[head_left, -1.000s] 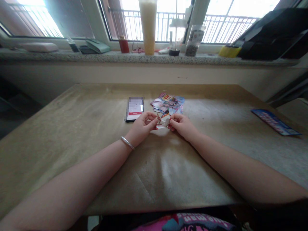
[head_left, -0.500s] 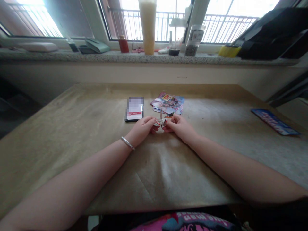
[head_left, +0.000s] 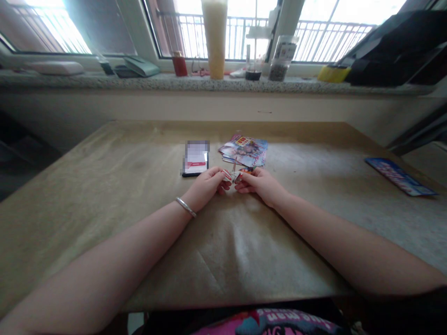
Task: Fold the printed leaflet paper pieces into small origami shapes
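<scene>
Between my two hands is a small folded piece of printed paper point(head_left: 226, 175), white with red and darker markings, with a thin pointed part sticking up. My left hand point(head_left: 208, 180), with a silver bangle at the wrist, pinches its left side. My right hand point(head_left: 259, 183) pinches the right side, fingertips close to the left ones. Just beyond lies a loose stack of colourful printed sheets point(head_left: 244, 150). A phone point(head_left: 196, 159) with a lit screen rests beyond my left hand. The fingers hide much of the folded paper.
A blue printed packet or strip point(head_left: 398, 177) lies at the table's right. The table point(head_left: 104, 195) has a tan, wrinkled cover. Behind it, the stone windowsill point(head_left: 139, 83) carries a tall yellowish cylinder point(head_left: 215, 42), a red jar point(head_left: 179, 65), a clear container point(head_left: 279, 60) and a yellow object point(head_left: 333, 73).
My right fingers have shifted slightly on the folded paper, the thumb now lying flatter over it. The left hand has barely moved. Phone and sheets stay in place.
</scene>
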`<state>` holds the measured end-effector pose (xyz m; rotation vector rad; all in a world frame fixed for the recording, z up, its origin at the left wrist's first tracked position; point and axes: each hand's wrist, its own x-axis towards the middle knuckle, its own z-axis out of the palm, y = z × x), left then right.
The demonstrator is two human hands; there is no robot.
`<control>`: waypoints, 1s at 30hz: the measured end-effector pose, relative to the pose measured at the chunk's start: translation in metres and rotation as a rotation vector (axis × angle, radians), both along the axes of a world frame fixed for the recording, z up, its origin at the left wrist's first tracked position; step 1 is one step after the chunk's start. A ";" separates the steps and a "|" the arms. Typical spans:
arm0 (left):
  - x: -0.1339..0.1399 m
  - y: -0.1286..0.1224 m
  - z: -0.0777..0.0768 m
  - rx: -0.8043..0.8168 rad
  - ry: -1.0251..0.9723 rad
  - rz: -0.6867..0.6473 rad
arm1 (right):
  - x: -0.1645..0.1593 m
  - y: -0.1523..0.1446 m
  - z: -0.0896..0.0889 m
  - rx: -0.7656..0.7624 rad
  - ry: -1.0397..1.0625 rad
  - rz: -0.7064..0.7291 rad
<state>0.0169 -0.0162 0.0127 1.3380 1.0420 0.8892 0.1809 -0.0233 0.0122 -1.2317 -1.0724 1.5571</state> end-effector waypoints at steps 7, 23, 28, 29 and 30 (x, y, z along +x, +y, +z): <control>-0.004 0.002 -0.001 -0.037 -0.071 0.003 | 0.006 0.001 0.001 -0.034 0.125 0.038; -0.006 0.004 -0.002 0.036 0.020 -0.058 | 0.010 0.003 -0.002 -0.030 0.199 0.031; -0.009 0.006 -0.004 -0.065 -0.155 -0.057 | 0.012 0.003 0.003 -0.151 0.329 0.080; -0.009 0.006 -0.004 -0.084 -0.174 -0.056 | 0.012 0.002 0.003 -0.167 0.348 0.081; -0.009 0.007 -0.004 -0.100 -0.186 -0.056 | 0.012 0.002 0.004 -0.178 0.363 0.080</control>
